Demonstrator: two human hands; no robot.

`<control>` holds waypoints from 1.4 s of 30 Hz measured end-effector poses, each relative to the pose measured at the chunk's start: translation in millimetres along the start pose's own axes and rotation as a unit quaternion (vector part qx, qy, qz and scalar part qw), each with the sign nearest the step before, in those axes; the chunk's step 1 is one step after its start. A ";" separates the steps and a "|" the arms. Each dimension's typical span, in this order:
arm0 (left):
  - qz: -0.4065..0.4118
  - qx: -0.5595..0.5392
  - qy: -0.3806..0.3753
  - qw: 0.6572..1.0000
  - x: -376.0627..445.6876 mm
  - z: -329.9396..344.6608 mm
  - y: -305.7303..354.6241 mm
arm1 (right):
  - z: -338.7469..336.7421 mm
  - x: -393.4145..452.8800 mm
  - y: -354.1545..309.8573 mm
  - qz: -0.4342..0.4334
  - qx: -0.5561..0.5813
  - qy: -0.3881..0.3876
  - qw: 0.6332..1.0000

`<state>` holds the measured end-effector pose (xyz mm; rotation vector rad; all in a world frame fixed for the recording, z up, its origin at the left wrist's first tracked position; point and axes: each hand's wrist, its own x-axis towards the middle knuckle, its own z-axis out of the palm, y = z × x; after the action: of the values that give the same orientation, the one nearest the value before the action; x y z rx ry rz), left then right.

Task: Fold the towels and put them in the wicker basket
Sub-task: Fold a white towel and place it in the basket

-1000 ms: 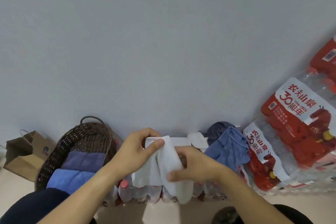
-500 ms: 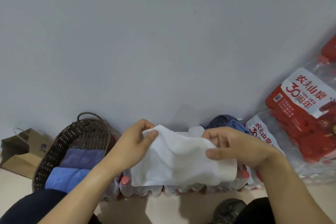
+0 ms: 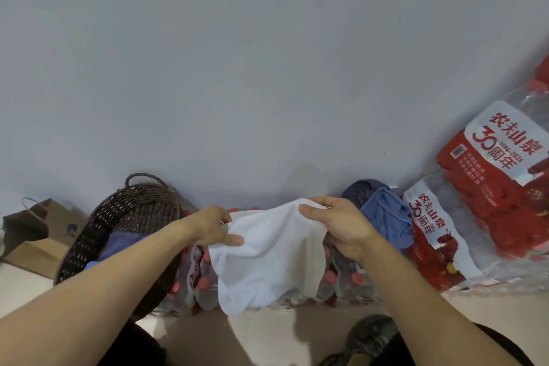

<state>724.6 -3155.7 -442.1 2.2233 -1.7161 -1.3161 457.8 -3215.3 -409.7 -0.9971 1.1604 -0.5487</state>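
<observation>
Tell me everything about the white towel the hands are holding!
The white towel looks soft and fluffy, like terry cloth. It hangs in the air, spread out between two hands. The left hand pinches its upper left corner and the right hand grips its upper right edge. The bottom droops loose and a bit crumpled in front of packs of water bottles.

A single wide-angle view, from a camera worn on the person's head, faces forward and down toward a plain grey wall [image 3: 267,68] that fills the upper half. The lens sits close above both forearms, which enter from the bottom corners — straight lines bow toward the edges. Floor [image 3: 282,336] and a shoe [image 3: 368,339] show at the bottom edge. No second view exists, so nothing overlaps.
</observation>
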 end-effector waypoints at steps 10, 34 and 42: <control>-0.075 -0.123 0.114 0.983 68.6 41.6 -62.8 | -10.6 91.9 87.2 0.021 -0.139 0.202 0.969; -0.089 0.018 0.242 0.966 147.0 66.6 -87.6 | -41.9 198.7 138.3 -0.027 -0.544 0.190 0.817; -0.094 -0.075 0.207 0.971 145.0 58.4 -82.7 | -48.7 190.5 137.9 -0.113 -0.532 0.148 0.826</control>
<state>756.0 -3215.4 -605.6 2.3994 -1.2487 -0.8827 460.5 -3318.4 -626.6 -2.0845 1.6822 -0.1945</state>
